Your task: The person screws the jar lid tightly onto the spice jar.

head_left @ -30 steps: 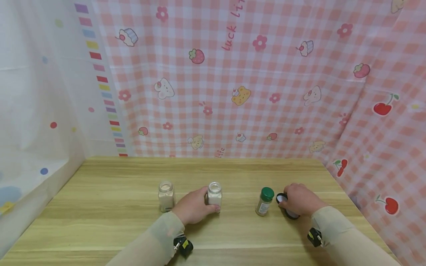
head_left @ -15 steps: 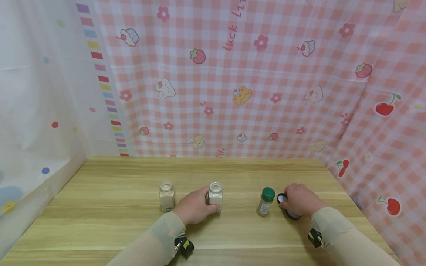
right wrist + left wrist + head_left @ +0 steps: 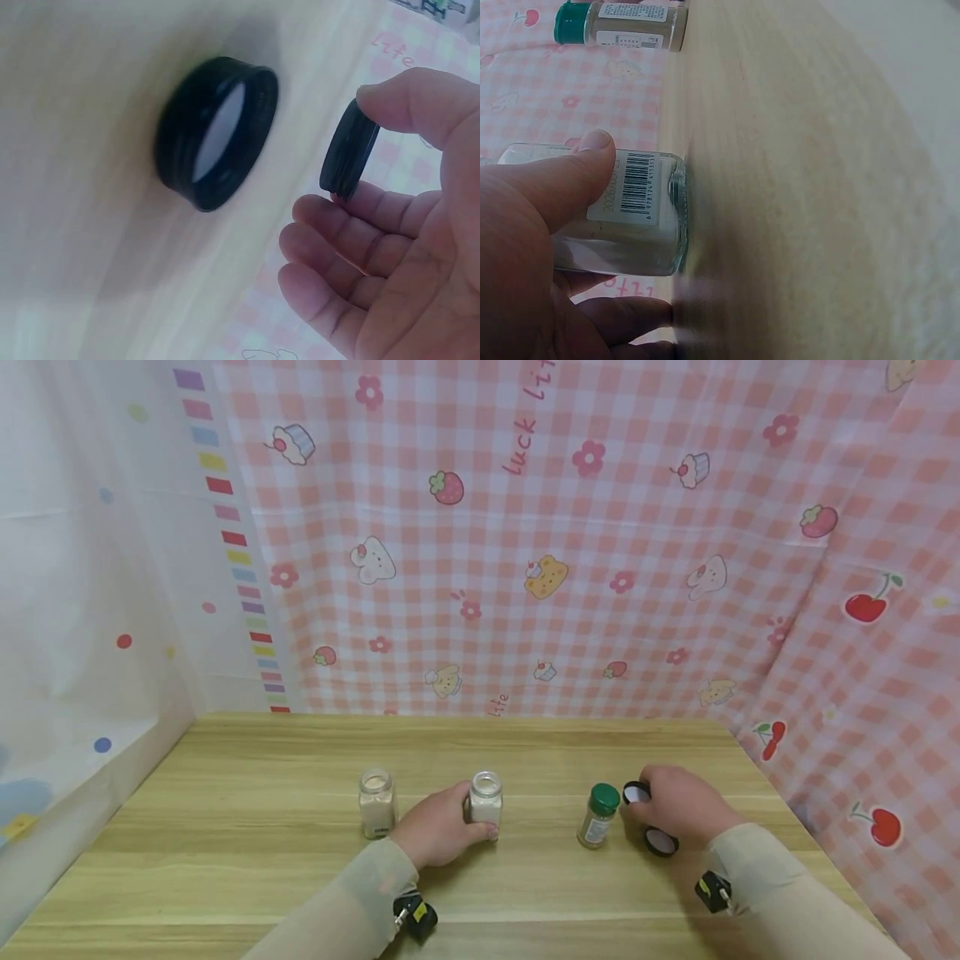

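My left hand (image 3: pixel 442 827) grips an uncapped glass spice jar (image 3: pixel 486 802) of whitish powder, which stands upright on the table. In the left wrist view the thumb lies across the jar's barcode label (image 3: pixel 634 184). My right hand (image 3: pixel 686 806) pinches a black lid (image 3: pixel 350 148) between thumb and fingers, its white inner side facing up in the head view. A second black lid (image 3: pixel 662 841) lies on the table just below that hand, white liner upward. Left of the right hand stands a jar with a green cap (image 3: pixel 604 799).
Another uncapped glass jar (image 3: pixel 377 806), filled with beige powder, stands left of my left hand. The wooden table (image 3: pixel 300 893) meets a pink checked cloth (image 3: pixel 480 635) at the back, with more cloth hanging on both sides.
My right hand has lifted slightly up and away with one black lid, so the other lid on the table now shows whole. The left hand and its jar stay in place.
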Demonstrator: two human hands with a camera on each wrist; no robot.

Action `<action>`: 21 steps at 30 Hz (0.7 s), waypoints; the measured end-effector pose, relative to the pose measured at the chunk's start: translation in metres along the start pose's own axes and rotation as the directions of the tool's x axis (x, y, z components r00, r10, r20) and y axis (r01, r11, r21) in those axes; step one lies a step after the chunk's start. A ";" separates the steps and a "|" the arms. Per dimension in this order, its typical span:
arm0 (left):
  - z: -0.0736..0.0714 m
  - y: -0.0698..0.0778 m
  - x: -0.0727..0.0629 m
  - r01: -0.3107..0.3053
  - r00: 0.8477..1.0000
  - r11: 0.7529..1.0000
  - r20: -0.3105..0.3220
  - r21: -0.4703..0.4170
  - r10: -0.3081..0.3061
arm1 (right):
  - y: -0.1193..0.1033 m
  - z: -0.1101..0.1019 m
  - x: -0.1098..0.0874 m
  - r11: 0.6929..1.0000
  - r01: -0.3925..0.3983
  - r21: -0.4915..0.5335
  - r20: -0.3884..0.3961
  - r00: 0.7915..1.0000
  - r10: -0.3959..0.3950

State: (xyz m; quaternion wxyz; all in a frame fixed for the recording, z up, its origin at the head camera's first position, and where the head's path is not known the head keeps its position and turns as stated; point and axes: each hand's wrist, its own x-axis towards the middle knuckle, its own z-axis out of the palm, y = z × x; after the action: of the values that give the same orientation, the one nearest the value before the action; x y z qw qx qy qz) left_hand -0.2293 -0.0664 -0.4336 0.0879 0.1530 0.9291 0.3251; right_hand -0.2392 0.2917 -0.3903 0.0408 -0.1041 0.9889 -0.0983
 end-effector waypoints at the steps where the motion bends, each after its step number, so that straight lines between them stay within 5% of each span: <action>1: 0.000 0.000 0.000 -0.002 1.000 1.000 -0.001 0.000 0.002 | 0.000 -0.001 0.000 1.000 -0.008 0.007 0.003 1.000 0.008; 21: 0.001 0.000 0.000 -0.002 1.000 1.000 -0.010 0.011 0.003 | -0.024 -0.028 0.000 0.999 -0.037 0.034 -0.064 0.997 0.039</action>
State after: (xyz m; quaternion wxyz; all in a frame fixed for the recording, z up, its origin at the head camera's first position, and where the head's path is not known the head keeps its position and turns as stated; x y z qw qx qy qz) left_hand -0.2291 -0.0664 -0.4343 0.0822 0.1531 0.9311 0.3208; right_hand -0.2373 0.2736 -0.3579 0.0125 -0.0813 0.9897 -0.1171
